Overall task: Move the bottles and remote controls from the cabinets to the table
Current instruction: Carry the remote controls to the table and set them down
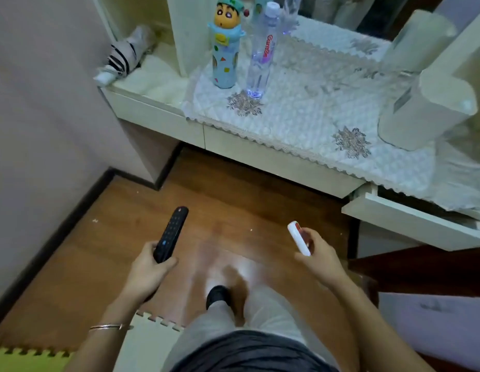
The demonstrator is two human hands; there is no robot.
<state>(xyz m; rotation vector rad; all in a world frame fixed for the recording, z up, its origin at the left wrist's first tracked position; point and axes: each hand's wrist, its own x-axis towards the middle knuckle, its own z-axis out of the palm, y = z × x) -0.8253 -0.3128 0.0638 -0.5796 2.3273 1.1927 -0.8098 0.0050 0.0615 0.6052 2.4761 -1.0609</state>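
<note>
My left hand [150,267] grips a long black remote control [171,233] by its near end, held over the wooden floor. A small white remote with a red patch [298,237] is in my right hand [318,252], also over the floor. Both hands are well short of the table [260,149], which carries a white quilted cloth. On that cloth, at the far left, a cartoon-figure bottle [226,49] stands upright beside a clear plastic water bottle [261,55].
A white drawer [410,218] juts out open under the table's right end. A tall white appliance [426,114] stands on the right of the table. A folded striped umbrella [123,56] lies on the left shelf. Foam mats [145,342] cover the near floor.
</note>
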